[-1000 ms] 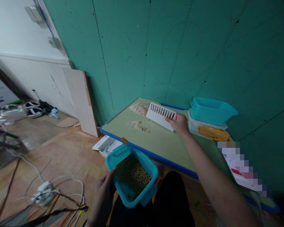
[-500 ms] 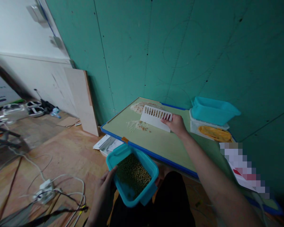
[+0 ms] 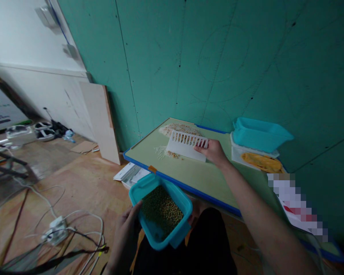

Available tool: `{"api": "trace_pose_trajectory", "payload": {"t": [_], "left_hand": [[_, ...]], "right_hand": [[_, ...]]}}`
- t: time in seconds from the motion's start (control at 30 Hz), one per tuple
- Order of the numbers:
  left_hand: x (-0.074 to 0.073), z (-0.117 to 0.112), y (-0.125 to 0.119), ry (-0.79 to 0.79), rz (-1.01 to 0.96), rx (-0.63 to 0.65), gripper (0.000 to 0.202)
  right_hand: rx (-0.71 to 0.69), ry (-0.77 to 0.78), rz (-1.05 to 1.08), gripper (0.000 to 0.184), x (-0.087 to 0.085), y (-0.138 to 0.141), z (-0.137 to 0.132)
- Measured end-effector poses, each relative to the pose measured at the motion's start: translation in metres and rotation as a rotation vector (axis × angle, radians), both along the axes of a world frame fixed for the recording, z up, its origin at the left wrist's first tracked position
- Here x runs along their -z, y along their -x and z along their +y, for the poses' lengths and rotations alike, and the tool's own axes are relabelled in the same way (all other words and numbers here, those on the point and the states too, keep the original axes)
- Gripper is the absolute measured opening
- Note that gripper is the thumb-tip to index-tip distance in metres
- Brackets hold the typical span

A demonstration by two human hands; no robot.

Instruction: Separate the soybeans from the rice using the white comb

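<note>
Along the far edge of the table, toward the right, a turquoise bin sits on a white box, beside a yellow bundle. Your right hand grips the slotted white scraper, which partly hides the grain heap near the far left corner; a second ago it was farther right. Your left hand holds the bean container before the near edge, as earlier.

Grain pile part-hid bhd white scraper; white/red item pixelated; R forearm cut @ btm.
</note>
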State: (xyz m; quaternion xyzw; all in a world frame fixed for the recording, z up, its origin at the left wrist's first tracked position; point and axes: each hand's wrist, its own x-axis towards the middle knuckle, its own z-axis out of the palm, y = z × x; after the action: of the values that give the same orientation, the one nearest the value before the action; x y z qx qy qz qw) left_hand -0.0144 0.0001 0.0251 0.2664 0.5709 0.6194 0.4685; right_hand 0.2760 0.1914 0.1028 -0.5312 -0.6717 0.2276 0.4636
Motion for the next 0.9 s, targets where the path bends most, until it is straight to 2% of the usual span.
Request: {"api": "trace_pose_trajectory", "payload": {"t": [0.13, 0.33, 0.63, 0.9], "left_hand": [[0.0, 0.001, 0.0, 0.056, -0.077, 0.052, 0.035], [-0.004, 0.001, -0.003, 0.106, -0.128, 0.065, 0.029], [-0.016, -0.003, -0.006, 0.125, -0.113, 0.074, 0.026], [-0.017, -0.003, -0.008, 0.093, -0.092, 0.071, 0.025]], "right_hand": [[-0.04, 0.008, 0.048, 0.029, -0.001, 0.0, -0.003], [-0.074, 0.039, 0.065, 0.035, -0.001, 0.001, -0.006], [-0.106, 0.077, 0.108, 0.031, -0.001, -0.001, -0.006], [-0.114, 0.148, 0.169, 0.036, -0.01, -0.005, -0.011]]}}
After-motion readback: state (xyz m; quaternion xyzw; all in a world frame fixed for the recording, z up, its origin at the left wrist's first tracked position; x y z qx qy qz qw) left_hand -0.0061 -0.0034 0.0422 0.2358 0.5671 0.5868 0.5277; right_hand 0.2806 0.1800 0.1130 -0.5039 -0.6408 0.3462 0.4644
